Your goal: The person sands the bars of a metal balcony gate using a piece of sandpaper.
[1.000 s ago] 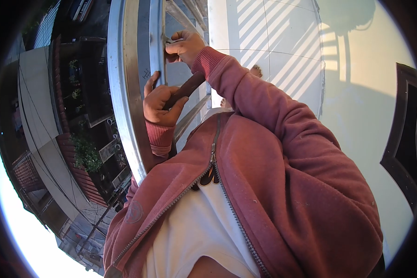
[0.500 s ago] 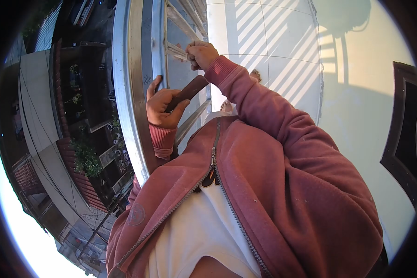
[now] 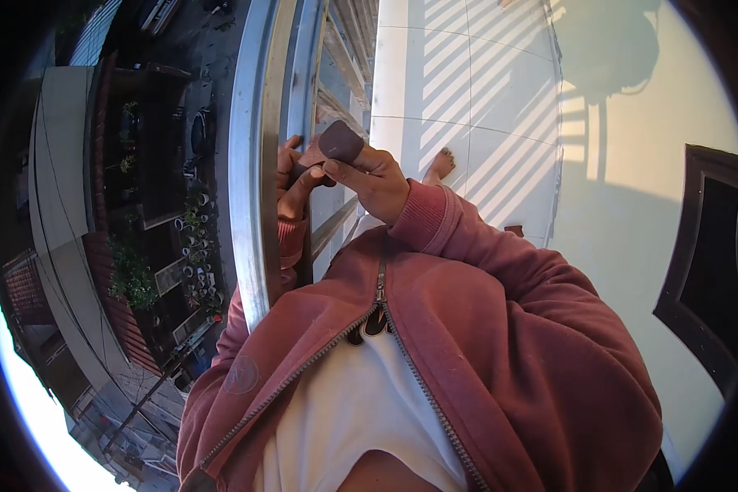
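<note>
Striped sunlight lies over the pale tiled floor point(image 3: 508, 98), next to a metal railing point(image 3: 252, 172). Just now the right hand point(image 3: 379, 190) has come away from the railing bars and down to the brown strip point(image 3: 341, 142), so both hands are at the same piece. Its thumb and fingers are nearly closed, pinching the strip; the left hand point(image 3: 293, 184) grips its lower part, beside the rail, but I cannot tell how tightly, because its fingers are partly hidden.
</note>
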`<state>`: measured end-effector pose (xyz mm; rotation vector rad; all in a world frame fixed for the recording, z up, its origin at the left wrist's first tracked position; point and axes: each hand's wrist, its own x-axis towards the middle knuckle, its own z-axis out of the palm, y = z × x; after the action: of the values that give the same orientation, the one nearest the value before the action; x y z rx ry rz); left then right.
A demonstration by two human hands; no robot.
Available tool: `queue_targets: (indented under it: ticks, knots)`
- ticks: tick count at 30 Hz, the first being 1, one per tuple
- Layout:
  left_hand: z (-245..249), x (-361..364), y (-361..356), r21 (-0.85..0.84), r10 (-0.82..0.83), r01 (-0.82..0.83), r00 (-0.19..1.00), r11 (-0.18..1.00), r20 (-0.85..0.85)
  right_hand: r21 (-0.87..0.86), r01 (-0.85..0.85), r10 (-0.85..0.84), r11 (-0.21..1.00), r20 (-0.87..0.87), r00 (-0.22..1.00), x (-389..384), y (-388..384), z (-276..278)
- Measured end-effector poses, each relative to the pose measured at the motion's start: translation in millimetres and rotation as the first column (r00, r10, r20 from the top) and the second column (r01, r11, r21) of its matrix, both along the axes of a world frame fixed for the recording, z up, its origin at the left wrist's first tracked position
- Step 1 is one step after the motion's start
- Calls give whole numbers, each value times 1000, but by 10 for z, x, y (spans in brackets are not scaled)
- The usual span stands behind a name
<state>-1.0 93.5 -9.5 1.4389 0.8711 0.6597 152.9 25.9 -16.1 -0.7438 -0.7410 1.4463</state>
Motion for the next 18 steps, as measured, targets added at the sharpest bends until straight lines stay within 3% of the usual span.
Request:
queue_targets:
  ticks: [1, 3, 4, 5, 7, 9, 10, 13, 14, 16, 17, 18]
  knots:
    - [-12, 12, -2, -48, 10, -10, 1000, 999, 9, 5, -5, 5, 1000, 4, 1000, 15, 36, 5]
    - [143, 215, -64, 332, 39, -67, 995, 941, 91, 186, 276, -324, 943, 328, 887, 76, 182, 24]
    - [120, 222, -72, 336, 39, -67, 995, 940, 90, 115, 371, -383, 922, 428, 819, 166, 246, 75]
    - [58, 219, -81, 466, 149, -79, 982, 881, -115, 82, 430, -410, 899, 501, 762, 264, 343, 25]
    - [-57, 199, -25, 641, 264, 86, 863, 762, -430, 55, 500, -439, 864, 567, 697, 404, 571, -48]
    - [-110, 205, 30, 650, 272, 107, 848, 752, -454, 159, 544, -427, 824, 805, 412, 441, 756, -47]
    - [-118, 214, 46, 657, 287, 118, 832, 744, -474, 155, 555, -432, 817, 802, 413, 410, 814, -38]
    - [-80, 221, 40, 602, 260, 107, 832, 791, -490, -34, 565, -420, 824, 634, 650, 224, 1040, -92]
    - [-78, 225, 36, 600, 252, 119, 831, 791, -496, -39, 573, -425, 819, 629, 650, 177, 1010, -147]
    - [-68, 223, 38, 620, 270, 128, 819, 774, -506, 183, 591, -512, 786, 729, 455, 8, 860, -230]
    - [-55, 219, 46, 622, 270, 129, 820, 772, -505, 115, 584, -488, 804, 689, 536, -63, 761, -259]
    - [-40, 220, 53, 613, 269, 135, 811, 779, -520, 119, 583, -489, 804, 690, 534, -53, 812, -292]
